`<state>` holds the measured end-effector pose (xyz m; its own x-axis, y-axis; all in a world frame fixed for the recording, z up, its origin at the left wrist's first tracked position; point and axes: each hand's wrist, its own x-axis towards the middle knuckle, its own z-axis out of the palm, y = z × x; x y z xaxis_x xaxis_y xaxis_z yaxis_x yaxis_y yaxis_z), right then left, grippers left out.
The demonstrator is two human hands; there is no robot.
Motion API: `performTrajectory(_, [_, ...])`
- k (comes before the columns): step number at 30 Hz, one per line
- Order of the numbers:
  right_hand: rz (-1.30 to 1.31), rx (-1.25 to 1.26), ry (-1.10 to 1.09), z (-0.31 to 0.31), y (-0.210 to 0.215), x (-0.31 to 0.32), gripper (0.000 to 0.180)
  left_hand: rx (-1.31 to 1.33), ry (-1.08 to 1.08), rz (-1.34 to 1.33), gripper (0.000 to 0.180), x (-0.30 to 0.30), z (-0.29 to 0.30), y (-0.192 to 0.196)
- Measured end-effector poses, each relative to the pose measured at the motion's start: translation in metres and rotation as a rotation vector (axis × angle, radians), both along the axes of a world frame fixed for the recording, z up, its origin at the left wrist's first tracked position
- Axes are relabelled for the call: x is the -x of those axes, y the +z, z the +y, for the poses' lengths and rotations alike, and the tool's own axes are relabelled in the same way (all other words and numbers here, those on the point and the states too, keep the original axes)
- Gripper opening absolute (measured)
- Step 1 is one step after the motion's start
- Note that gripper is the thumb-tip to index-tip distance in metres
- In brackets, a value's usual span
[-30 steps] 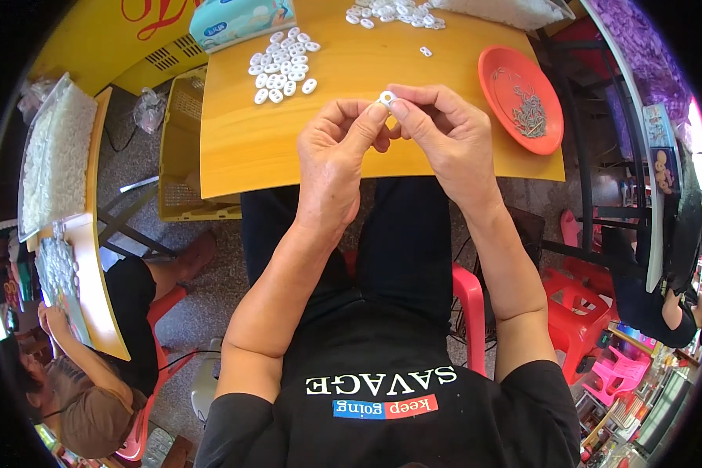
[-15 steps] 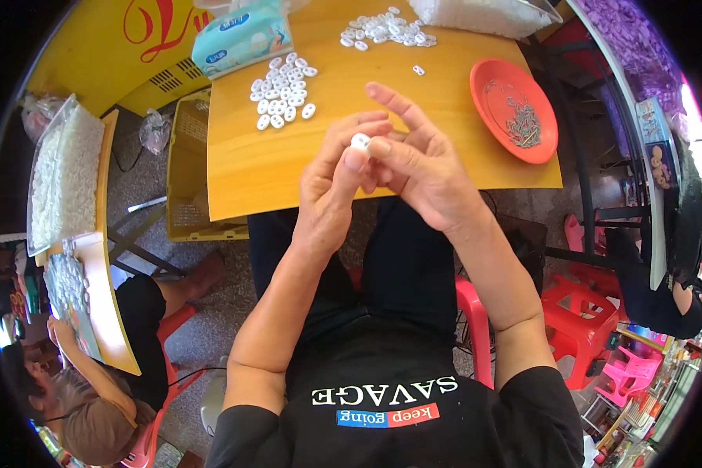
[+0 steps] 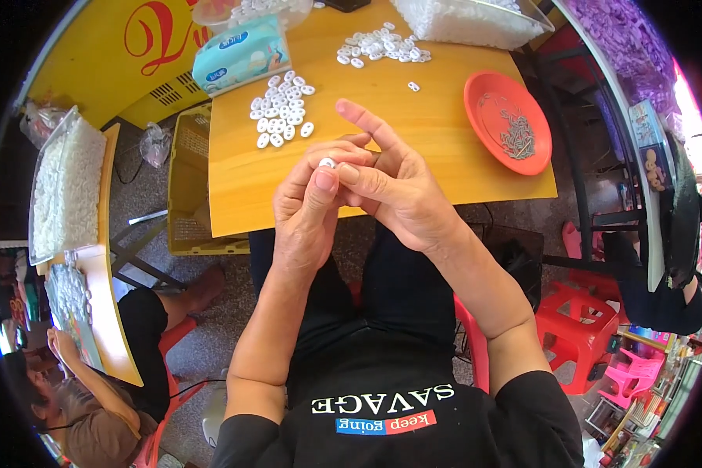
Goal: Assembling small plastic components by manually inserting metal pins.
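Over the near edge of the wooden table, my left hand (image 3: 304, 191) pinches a small white oval plastic piece (image 3: 327, 163) between thumb and fingers. My right hand (image 3: 402, 183) meets it from the other side, its thumb tip pressed against the piece and its index finger stretched out. Fingers hide most of the piece, and whether anything else is in them does not show. Beyond my left hand lies a loose group of white oval two-hole pieces (image 3: 281, 109). To the right, a red plate (image 3: 483, 129) holds many thin metal pins (image 3: 517, 136).
Another pile of white pieces (image 3: 382, 45) lies at the back, with a single piece (image 3: 413, 86) nearer. A clear bin (image 3: 476, 27) and a tissue pack (image 3: 242, 54) stand at the far side. A person (image 3: 101, 421) works at a side table, lower left.
Both hands have shifted left and slightly toward me, still together on the white piece. Less of the piece shows now. The whole view has tilted a little.
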<state>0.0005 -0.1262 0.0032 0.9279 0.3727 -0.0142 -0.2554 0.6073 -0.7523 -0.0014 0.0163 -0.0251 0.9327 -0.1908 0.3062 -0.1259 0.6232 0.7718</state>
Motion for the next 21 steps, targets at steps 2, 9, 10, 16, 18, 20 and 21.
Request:
performTrajectory(2, [-0.033,0.052,0.010,-0.007,0.001,-0.007,0.067,-0.066,0.071,0.007,0.029,-0.005,0.009,0.004])
performTrajectory(9, [-0.552,1.251,-0.606,-0.085,-0.018,-0.091,0.019,-0.363,0.725,0.080,0.027,-0.049,0.132,-0.005])
performTrajectory(10, [-0.659,1.407,-0.678,-0.097,-0.020,-0.102,0.016,-0.360,0.722,0.080,0.027,-0.059,0.156,-0.023])
performTrajectory(16, [-0.634,1.828,-0.401,-0.109,-0.030,-0.125,0.019,-0.951,0.811,0.297,0.074,-0.073,0.220,-0.084])
performTrajectory(18, [-0.674,1.860,-0.388,-0.105,-0.029,-0.127,0.019,-0.914,0.892,0.251,0.071,-0.069,0.218,-0.082])
performTrajectory(20, [-0.705,1.900,-0.372,-0.107,-0.030,-0.127,0.019,-0.862,0.985,0.192,0.062,-0.062,0.195,-0.063])
performTrajectory(21, [-0.712,1.876,-0.379,-0.107,-0.030,-0.127,0.017,-0.863,0.987,0.192,0.062,-0.057,0.182,-0.049])
